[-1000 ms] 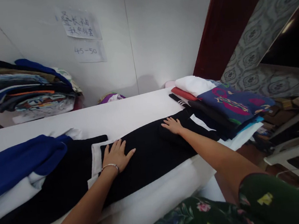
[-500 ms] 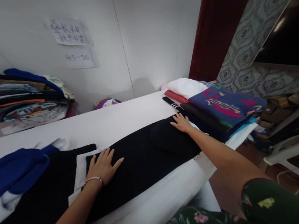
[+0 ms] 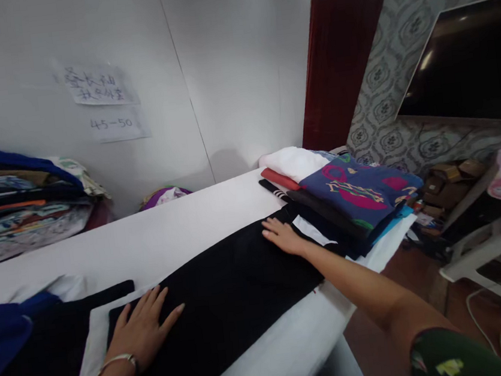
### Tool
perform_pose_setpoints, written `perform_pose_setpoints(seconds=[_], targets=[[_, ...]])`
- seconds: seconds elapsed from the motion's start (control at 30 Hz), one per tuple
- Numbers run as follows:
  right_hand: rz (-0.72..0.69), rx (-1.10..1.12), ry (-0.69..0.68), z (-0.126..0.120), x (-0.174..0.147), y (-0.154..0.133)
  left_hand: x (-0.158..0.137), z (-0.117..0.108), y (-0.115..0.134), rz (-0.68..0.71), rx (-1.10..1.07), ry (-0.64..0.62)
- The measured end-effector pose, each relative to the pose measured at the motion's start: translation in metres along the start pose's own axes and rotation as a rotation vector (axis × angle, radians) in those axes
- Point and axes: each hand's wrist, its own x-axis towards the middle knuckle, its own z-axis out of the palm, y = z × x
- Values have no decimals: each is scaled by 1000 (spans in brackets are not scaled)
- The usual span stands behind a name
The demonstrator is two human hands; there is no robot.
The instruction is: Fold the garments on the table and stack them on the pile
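Note:
A long black garment (image 3: 225, 281) lies flat across the white table, with white fabric showing at its left end and a white patch near its right end. My left hand (image 3: 142, 324), a bracelet at its wrist, rests on the garment's left end with fingers spread. Toward the right end, my right hand (image 3: 283, 237) lies flat on the black cloth, fingers stretched out. Neither hand grips anything. Blue and white clothing (image 3: 4, 331) with more black cloth lies left of my left hand. Just beyond my right hand is a stack of folded clothes (image 3: 345, 186).
A tall pile of clothes (image 3: 21, 199) is at the left along the wall. A purple bundle (image 3: 165, 196) sits behind the table's (image 3: 148, 242) back edge. Handwritten paper signs (image 3: 102, 99) hang on the wall. A plastic stool (image 3: 488, 251) and boxes (image 3: 446, 184) are at the right.
The view has turned right, so things appear farther left. My right hand has slid left on the black garment, away from the white patch. My left hand stays on the left end.

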Motion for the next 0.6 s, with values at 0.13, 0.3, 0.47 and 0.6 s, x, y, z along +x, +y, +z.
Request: perform_pose_setpoints(seconds=[0.13, 0.3, 0.47, 0.6], targets=[[-372, -2, -51, 30, -32, -39, -1, -5, 2, 13, 96, -90], [-414, -157, 49, 46, -44, -52, -1, -9, 2, -2, 100, -119], [-424, -169, 65, 46, -42, -47, 8, -21, 16, -186, 5, -179], [-434, -154, 80, 48, -42, -45, 16, -32, 68, -212, -104, -95]])
